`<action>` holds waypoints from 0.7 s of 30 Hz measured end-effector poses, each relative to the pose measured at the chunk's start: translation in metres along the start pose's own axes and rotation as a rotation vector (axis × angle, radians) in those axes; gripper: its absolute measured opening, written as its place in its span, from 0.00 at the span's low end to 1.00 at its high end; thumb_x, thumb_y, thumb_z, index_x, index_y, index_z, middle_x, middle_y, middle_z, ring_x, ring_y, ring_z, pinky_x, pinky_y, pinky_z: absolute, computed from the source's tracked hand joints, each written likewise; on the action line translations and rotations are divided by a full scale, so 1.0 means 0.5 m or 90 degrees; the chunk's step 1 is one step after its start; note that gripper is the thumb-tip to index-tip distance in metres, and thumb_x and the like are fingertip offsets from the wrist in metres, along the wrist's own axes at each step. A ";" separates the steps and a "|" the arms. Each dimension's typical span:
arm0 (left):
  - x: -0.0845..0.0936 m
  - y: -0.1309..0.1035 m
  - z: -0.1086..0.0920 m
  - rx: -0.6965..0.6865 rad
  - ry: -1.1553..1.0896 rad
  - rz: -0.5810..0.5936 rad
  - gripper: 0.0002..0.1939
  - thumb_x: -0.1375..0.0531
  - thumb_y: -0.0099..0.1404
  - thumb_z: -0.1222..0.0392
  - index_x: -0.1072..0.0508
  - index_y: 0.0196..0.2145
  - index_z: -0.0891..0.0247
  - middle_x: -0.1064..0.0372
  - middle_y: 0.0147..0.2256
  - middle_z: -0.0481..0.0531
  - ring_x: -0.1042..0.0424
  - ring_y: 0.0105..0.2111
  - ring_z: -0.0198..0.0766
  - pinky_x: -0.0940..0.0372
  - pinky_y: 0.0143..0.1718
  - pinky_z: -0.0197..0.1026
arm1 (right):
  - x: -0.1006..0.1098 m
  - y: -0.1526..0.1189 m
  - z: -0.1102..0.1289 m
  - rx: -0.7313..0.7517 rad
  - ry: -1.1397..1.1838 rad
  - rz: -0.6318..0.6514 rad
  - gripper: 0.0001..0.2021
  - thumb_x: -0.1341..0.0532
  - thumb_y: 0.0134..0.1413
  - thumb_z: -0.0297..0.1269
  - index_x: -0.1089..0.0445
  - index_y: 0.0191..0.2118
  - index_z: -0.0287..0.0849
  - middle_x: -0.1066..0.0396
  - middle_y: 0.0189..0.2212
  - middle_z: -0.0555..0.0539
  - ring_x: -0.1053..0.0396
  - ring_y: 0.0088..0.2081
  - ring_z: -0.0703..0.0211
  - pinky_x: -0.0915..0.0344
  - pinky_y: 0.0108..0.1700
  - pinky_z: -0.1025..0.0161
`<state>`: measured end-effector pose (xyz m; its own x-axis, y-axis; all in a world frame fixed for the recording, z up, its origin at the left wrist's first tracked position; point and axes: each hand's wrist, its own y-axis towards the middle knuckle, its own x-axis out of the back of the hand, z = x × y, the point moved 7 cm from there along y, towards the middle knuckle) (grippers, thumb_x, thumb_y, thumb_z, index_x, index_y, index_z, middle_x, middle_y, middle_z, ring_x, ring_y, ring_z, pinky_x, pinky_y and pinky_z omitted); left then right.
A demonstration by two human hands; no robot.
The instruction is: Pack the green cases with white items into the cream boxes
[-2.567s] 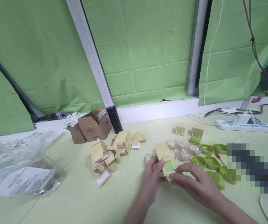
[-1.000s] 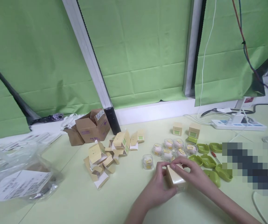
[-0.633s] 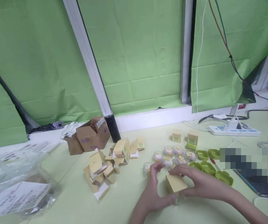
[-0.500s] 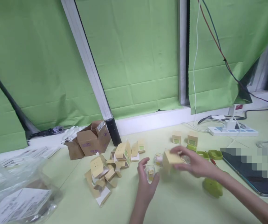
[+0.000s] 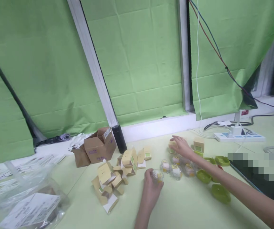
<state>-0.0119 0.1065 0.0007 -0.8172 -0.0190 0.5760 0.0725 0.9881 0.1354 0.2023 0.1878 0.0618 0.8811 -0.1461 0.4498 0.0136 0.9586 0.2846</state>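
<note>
My left hand (image 5: 152,186) is curled around a small clear plastic case (image 5: 157,174) with something yellow inside, low over the table. Farther back, my right hand (image 5: 181,147) has its fingers on a small yellow carton (image 5: 172,147) with a green label, at the rear of the work area. Between the hands sit several more clear cases, among them one (image 5: 165,166) with pinkish-white contents and another (image 5: 176,171) beside it. A similar upright carton (image 5: 199,144) stands right of my right hand. Green shell-like pieces (image 5: 220,193) lie near my right forearm.
A pile of opened yellow cartons (image 5: 113,178) lies left of my left hand. Behind it are a brown cardboard box (image 5: 100,148) and a black cylinder (image 5: 119,139). Clear plastic bags (image 5: 32,206) are at far left; a white power strip (image 5: 240,136) and dark tablet-like slab (image 5: 253,176) are right.
My right hand has carried the yellow carton back toward the rear, uncovering the clear cases. My left hand has closed around the clear case it was beside. The view has shifted slightly.
</note>
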 end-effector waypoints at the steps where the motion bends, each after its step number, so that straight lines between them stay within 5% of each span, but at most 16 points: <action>1: 0.001 -0.004 -0.016 -0.026 -0.022 -0.003 0.24 0.45 0.56 0.63 0.45 0.50 0.63 0.41 0.49 0.59 0.38 0.48 0.42 0.43 0.50 0.42 | -0.011 -0.032 0.004 -0.012 0.040 0.010 0.17 0.43 0.57 0.41 0.37 0.51 0.42 0.40 0.55 0.41 0.38 0.52 0.50 0.38 0.50 0.50; 5: 0.002 -0.036 -0.098 -0.189 -0.062 0.011 0.29 0.46 0.56 0.66 0.44 0.55 0.56 0.46 0.49 0.54 0.40 0.50 0.40 0.42 0.51 0.43 | -0.072 -0.175 0.018 -0.101 0.226 0.087 0.22 0.54 0.62 0.51 0.36 0.51 0.43 0.30 0.45 0.40 0.30 0.44 0.54 0.32 0.43 0.56; 7: -0.012 -0.054 -0.126 -0.267 -0.001 0.070 0.36 0.46 0.52 0.71 0.44 0.57 0.51 0.47 0.48 0.53 0.41 0.50 0.42 0.42 0.51 0.45 | -0.126 -0.239 0.015 -0.257 0.570 0.181 0.19 0.49 0.59 0.51 0.33 0.45 0.43 0.28 0.39 0.42 0.28 0.37 0.57 0.33 0.41 0.59; 10: -0.041 -0.072 -0.138 -0.350 0.127 0.169 0.43 0.48 0.43 0.77 0.43 0.57 0.48 0.47 0.47 0.54 0.41 0.48 0.45 0.39 0.48 0.48 | -0.175 -0.289 0.018 -0.401 0.856 0.255 0.13 0.45 0.57 0.46 0.32 0.36 0.41 0.29 0.25 0.49 0.30 0.26 0.62 0.34 0.33 0.65; 17: -0.046 -0.079 -0.139 -0.345 0.146 0.232 0.43 0.48 0.37 0.76 0.39 0.53 0.54 0.44 0.42 0.54 0.38 0.44 0.46 0.36 0.43 0.46 | -0.212 -0.321 -0.010 -0.530 0.959 0.263 0.11 0.42 0.54 0.40 0.32 0.34 0.36 0.29 0.25 0.47 0.29 0.27 0.61 0.35 0.31 0.67; 21: -0.029 -0.073 -0.151 -0.339 0.061 0.186 0.38 0.47 0.40 0.75 0.39 0.50 0.54 0.45 0.42 0.52 0.38 0.44 0.43 0.37 0.46 0.45 | -0.198 -0.320 -0.013 -0.529 0.950 0.222 0.12 0.42 0.55 0.42 0.32 0.35 0.36 0.28 0.26 0.47 0.30 0.25 0.63 0.33 0.31 0.66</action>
<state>0.0405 0.0592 0.0484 -0.6670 0.2032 0.7168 0.5817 0.7432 0.3306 0.1158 0.0508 -0.0338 0.5313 -0.0499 -0.8457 -0.4579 0.8230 -0.3362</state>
